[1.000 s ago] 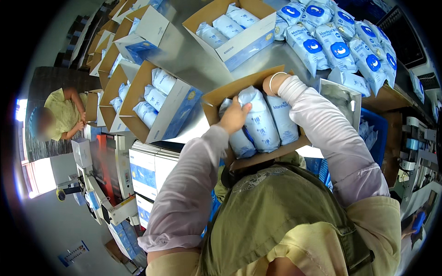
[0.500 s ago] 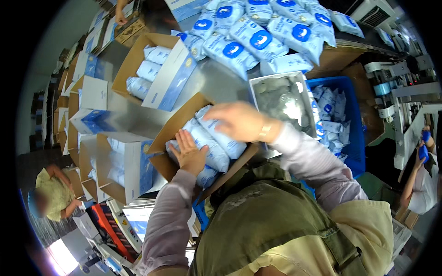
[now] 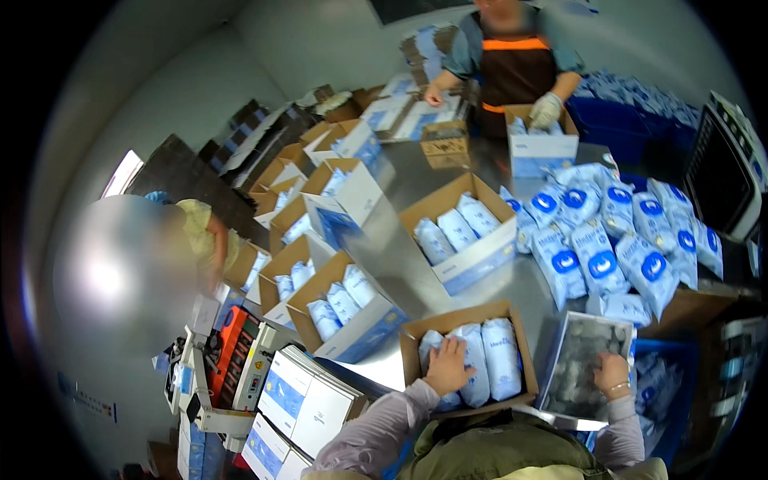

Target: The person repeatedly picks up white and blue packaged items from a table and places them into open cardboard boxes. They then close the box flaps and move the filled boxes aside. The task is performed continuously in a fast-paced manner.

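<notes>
My left hand (image 3: 450,369) lies with spread fingers on the light-blue soft packs (image 3: 474,364) standing side by side in an open cardboard carton (image 3: 528,387) in front of me. To the right, my right hand (image 3: 612,376) is down at a shallow white box (image 3: 562,346). Its fingers are curled in over a layer of grey, glossy flat pieces (image 3: 582,360). Whatever they grip is too small to make out. A heap of light-blue packs with dark-blue oval labels (image 3: 602,262) lies just beyond that box.
Another filled carton (image 3: 480,264) stands ahead on the metal table (image 3: 408,260), with rows of filled cartons (image 3: 352,340) at left. A blue crate (image 3: 680,400) of packs is at right. Across the table, a co-worker's gloved hand (image 3: 547,110) is in a carton; another person (image 3: 204,232) is left.
The view has tilted up, showing more of the room. My right hand has gone from above the packs in the carton to the white box. My left hand stays on the packs.
</notes>
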A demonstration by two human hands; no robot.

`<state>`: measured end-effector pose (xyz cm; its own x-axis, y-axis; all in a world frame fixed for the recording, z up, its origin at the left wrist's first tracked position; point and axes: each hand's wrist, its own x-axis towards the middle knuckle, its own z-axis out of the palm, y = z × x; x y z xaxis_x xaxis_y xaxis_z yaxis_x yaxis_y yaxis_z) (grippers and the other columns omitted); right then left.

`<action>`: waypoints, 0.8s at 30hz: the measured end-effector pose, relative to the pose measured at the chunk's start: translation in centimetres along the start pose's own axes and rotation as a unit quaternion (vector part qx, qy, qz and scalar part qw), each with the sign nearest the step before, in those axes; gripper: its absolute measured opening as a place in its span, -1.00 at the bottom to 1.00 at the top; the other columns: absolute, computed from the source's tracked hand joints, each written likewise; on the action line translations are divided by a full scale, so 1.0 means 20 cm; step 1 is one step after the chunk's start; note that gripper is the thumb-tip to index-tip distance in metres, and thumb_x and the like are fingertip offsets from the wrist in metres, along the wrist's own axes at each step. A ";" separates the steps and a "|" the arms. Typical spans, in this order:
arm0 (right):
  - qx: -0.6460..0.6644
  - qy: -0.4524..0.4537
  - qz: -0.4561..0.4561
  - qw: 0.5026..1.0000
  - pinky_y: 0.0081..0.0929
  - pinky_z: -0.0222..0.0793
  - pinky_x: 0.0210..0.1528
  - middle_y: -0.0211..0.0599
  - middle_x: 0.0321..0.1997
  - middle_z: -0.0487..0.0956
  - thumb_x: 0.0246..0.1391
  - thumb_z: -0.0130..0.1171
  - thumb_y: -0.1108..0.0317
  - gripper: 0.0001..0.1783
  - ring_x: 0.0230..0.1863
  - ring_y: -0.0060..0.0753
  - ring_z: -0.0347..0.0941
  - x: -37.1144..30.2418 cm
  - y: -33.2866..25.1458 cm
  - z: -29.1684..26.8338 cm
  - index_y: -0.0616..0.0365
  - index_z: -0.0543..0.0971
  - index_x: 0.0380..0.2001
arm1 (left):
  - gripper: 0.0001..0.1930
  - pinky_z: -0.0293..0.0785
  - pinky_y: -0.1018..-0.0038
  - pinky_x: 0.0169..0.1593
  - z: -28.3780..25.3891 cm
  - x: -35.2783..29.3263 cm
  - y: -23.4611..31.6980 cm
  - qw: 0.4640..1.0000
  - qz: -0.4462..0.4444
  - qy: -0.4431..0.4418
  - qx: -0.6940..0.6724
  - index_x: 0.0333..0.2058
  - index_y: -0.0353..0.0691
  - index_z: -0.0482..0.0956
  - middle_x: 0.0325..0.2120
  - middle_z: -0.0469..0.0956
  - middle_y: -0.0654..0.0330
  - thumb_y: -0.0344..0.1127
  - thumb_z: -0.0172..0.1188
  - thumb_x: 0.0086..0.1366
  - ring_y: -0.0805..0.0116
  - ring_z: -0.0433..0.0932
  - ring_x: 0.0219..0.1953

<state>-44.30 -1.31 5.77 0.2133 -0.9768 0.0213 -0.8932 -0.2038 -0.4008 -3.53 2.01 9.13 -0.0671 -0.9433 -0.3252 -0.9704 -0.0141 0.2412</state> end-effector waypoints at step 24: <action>0.219 -0.104 0.180 0.953 -0.53 0.37 -0.53 -0.28 -0.40 0.57 -0.02 0.14 0.42 -0.86 -0.47 -0.44 0.50 0.23 -0.07 -0.32 0.23 0.56 -0.36 | -0.48 0.43 0.16 -0.18 -0.08 -0.48 -0.06 0.975 0.140 -0.016 -0.173 -0.03 -0.22 0.46 -0.23 0.54 -0.09 0.07 0.10 0.21 -0.07 0.52 -0.22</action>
<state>-44.61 -5.86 12.38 0.0387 -0.9345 -0.3538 -0.6813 0.2343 -0.6934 -1.42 10.53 13.51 -0.3317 -0.9150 -0.2297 -0.7770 0.1269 0.6165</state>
